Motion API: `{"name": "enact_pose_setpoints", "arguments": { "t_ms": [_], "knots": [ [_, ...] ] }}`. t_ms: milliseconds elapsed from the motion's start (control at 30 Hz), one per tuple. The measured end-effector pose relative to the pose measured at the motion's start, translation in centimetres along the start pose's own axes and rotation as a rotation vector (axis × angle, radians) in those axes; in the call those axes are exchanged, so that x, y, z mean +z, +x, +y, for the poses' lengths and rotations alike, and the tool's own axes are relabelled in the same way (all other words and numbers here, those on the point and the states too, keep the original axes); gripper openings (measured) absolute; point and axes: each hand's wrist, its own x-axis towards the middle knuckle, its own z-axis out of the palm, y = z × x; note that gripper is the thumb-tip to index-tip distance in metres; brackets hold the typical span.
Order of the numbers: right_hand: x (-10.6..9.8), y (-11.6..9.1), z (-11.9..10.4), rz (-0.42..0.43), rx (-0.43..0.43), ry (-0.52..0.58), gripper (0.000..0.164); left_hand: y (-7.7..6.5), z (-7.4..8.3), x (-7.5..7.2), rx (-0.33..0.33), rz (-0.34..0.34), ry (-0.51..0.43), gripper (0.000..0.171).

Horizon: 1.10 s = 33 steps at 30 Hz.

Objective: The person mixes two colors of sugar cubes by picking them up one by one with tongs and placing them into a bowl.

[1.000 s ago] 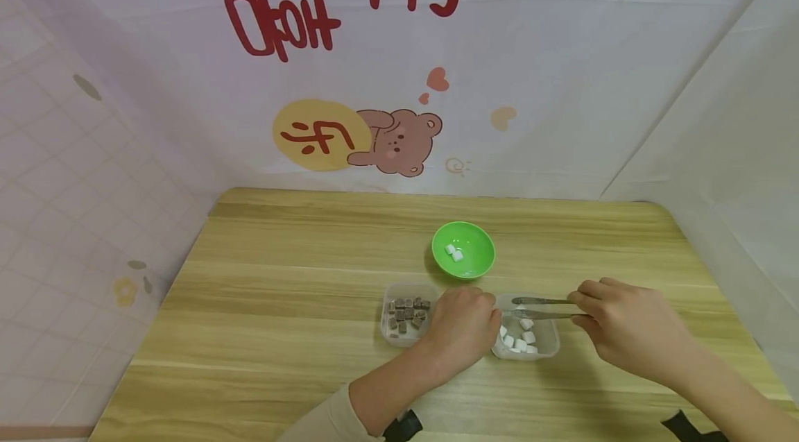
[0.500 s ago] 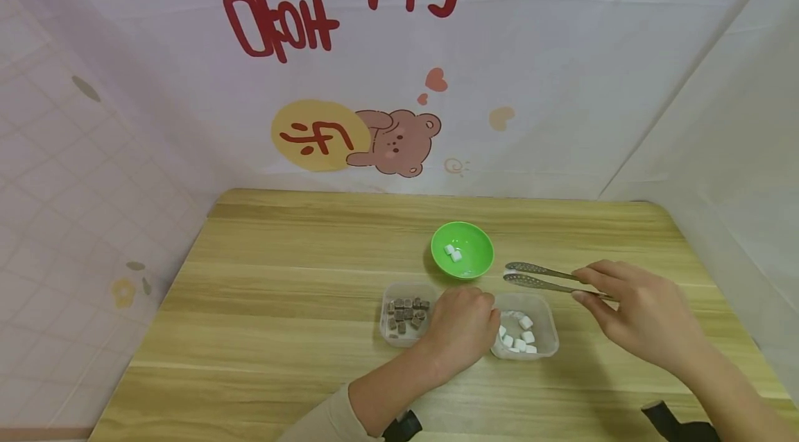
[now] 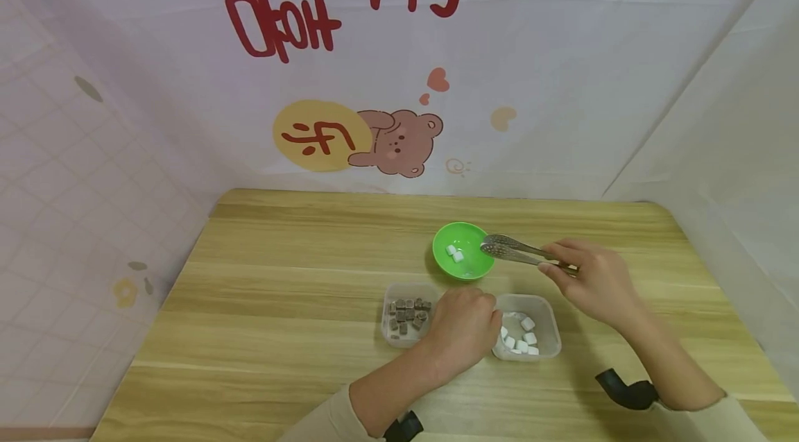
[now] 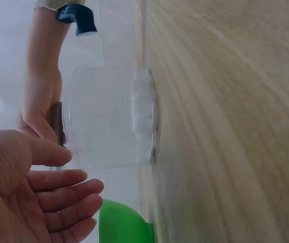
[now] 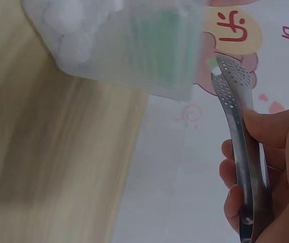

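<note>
The metal tongs (image 5: 243,152), a second ago over the clear container (image 3: 549,331) of white cubes, are now being held with their tips across the right rim of the green bowl (image 3: 474,264) on the worktop (image 3: 299,331); their height above it is not being shown. A white cube (image 5: 215,69) appears to be pinched between the tips, so a transfer to the bowl, where two white cubes (image 3: 458,257) are already lying, is apparently being carried out.

In the head view the tips are being pointed left, the long axis running nearly crosswise and sloping down toward the right hand (image 3: 589,282). The tongs are being gripped between thumb and fingers, their arms nearly closed. The left hand (image 3: 465,324) is being kept between that container and the box of dark cubes (image 3: 406,289), fingers loosely bent and nothing being grasped; whether either is being touched cannot be told.
</note>
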Motion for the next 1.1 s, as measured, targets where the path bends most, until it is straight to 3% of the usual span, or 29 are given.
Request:
{"name": "enact_pose_setpoints", "arguments": {
  "t_ms": [200, 400, 767, 1100],
  "knots": [
    [1.2, -0.1, 0.1, -0.046, 0.075, 0.024, 0.028, 0.0, 0.1, 0.0, -0.011, -0.023, -0.002, 0.039],
    [0.0, -0.5, 0.1, -0.047, 0.095, 0.011, 0.03, 0.0, 0.1, -0.1, -0.004, -0.01, -0.013, 0.041],
    [-3.9, -2.1, 0.3, -0.027, 0.031, -0.038, 0.037, 0.1, 0.2, -0.2, -0.008, -0.014, 0.0, 0.04],
    [-6.5, -3.1, 0.1, -0.046, -0.147, -0.093, 0.032, 0.0, 0.1, 0.1, -0.006, -0.015, 0.016, 0.038]
  ]
}}
